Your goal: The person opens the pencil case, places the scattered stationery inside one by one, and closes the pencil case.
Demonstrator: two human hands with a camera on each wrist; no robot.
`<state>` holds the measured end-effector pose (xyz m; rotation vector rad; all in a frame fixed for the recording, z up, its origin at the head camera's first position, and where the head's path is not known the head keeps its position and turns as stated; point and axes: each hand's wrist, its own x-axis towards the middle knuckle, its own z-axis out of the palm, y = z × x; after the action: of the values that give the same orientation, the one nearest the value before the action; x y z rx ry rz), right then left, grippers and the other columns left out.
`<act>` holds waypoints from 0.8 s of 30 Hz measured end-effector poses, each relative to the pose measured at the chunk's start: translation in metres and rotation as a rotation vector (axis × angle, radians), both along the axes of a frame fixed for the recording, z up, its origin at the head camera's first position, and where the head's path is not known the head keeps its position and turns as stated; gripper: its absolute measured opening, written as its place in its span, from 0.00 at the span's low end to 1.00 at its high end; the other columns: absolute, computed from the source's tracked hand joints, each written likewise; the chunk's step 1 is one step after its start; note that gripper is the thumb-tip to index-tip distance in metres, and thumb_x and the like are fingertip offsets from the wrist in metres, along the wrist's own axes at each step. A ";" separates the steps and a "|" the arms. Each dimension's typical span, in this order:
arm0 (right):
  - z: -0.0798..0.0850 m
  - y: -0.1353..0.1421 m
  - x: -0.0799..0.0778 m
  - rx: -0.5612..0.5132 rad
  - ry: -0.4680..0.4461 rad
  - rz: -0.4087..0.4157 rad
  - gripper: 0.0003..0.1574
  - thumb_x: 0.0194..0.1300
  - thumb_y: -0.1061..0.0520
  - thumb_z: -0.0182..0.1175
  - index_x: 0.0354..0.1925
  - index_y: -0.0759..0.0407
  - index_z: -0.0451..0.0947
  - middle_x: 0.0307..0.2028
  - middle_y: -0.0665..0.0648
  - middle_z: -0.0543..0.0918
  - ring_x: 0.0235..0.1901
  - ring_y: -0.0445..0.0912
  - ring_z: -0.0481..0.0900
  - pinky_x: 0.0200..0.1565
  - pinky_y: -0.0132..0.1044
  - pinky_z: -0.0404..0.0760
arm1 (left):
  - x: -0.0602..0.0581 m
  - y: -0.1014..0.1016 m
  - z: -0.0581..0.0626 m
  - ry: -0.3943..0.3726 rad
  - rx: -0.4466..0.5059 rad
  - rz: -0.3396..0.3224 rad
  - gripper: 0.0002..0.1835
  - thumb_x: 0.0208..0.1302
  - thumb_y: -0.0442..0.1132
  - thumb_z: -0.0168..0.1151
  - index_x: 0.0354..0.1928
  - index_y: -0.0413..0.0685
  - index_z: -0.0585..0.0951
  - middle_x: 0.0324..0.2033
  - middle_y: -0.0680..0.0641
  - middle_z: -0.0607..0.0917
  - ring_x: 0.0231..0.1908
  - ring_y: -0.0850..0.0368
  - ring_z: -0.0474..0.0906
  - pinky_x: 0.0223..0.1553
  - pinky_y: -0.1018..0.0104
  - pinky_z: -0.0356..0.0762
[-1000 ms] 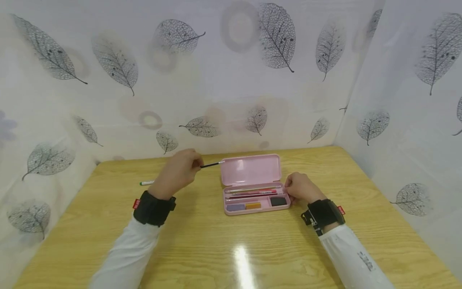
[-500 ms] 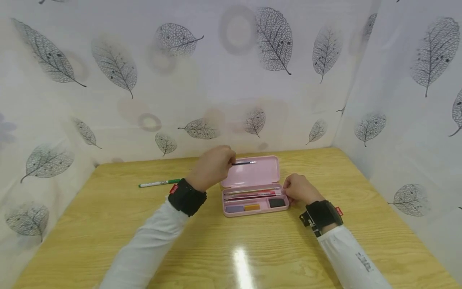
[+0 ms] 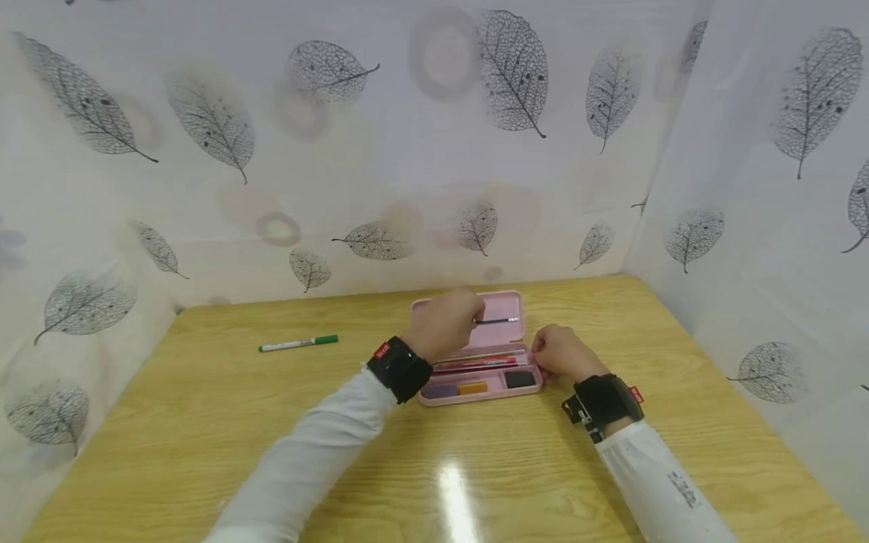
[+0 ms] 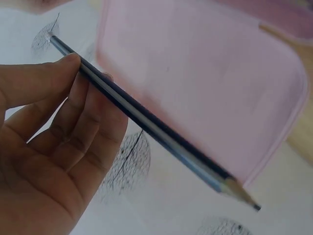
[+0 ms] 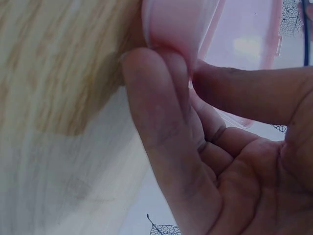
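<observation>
My left hand (image 3: 444,324) pinches a dark striped pencil (image 4: 151,125) between thumb and fingers, raised in front of the open lid of a pink pencil case (image 3: 475,400). In the left wrist view its sharpened point aims away from the palm, toward the lower right. At the case's right end, my right hand (image 3: 565,354) grips the edge, thumb at the rim and fingers against the outer wall in the right wrist view. Several slim pencils (image 3: 475,367) lie in the back compartment, partly hidden by the left hand. Up front sit a black block (image 3: 519,379), an orange block (image 3: 473,388) and a purplish block (image 3: 440,391).
A white marker with a green cap (image 3: 297,344) lies on the wooden table (image 3: 204,422), left of the case. Leaf-patterned sheets (image 3: 380,151) rise behind the table and along both sides.
The left hand has carried the pencil rightward from left of the case to in front of its lid, uncovering the green-capped marker. The right hand has stayed at the case's right end.
</observation>
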<state>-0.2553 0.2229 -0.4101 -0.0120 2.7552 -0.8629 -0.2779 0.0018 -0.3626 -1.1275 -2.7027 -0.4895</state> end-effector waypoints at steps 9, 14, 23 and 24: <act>-0.001 0.000 -0.002 0.006 0.016 0.012 0.05 0.63 0.66 0.61 0.31 0.69 0.78 0.21 0.60 0.81 0.16 0.44 0.79 0.20 0.36 0.84 | 0.004 0.019 -0.017 -0.018 -0.018 -0.020 0.11 0.53 0.22 0.58 0.23 0.43 0.83 0.18 0.54 0.75 0.21 0.61 0.70 0.22 0.70 0.68; 0.001 0.000 0.000 0.007 0.026 0.014 0.06 0.62 0.66 0.61 0.29 0.69 0.77 0.19 0.59 0.80 0.15 0.45 0.79 0.19 0.35 0.83 | 0.003 0.025 -0.027 -0.033 -0.055 -0.004 0.07 0.56 0.26 0.62 0.27 0.45 0.84 0.22 0.54 0.79 0.25 0.62 0.74 0.27 0.69 0.76; 0.001 -0.001 0.001 -0.011 0.023 0.005 0.06 0.63 0.66 0.61 0.30 0.70 0.77 0.20 0.59 0.80 0.16 0.44 0.78 0.20 0.36 0.84 | 0.001 0.026 -0.037 -0.059 -0.104 0.028 0.07 0.58 0.28 0.63 0.28 0.47 0.83 0.23 0.55 0.79 0.26 0.61 0.74 0.28 0.69 0.77; 0.001 -0.001 0.001 -0.011 0.025 0.006 0.06 0.63 0.66 0.61 0.30 0.70 0.77 0.20 0.59 0.80 0.16 0.44 0.79 0.20 0.36 0.84 | 0.001 0.026 -0.038 -0.054 -0.107 0.024 0.07 0.57 0.27 0.62 0.28 0.47 0.83 0.23 0.54 0.79 0.25 0.61 0.74 0.28 0.68 0.77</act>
<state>-0.2545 0.2224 -0.4088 -0.0341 2.7725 -0.8818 -0.2766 0.0275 -0.4004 -1.1218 -2.8156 -0.3812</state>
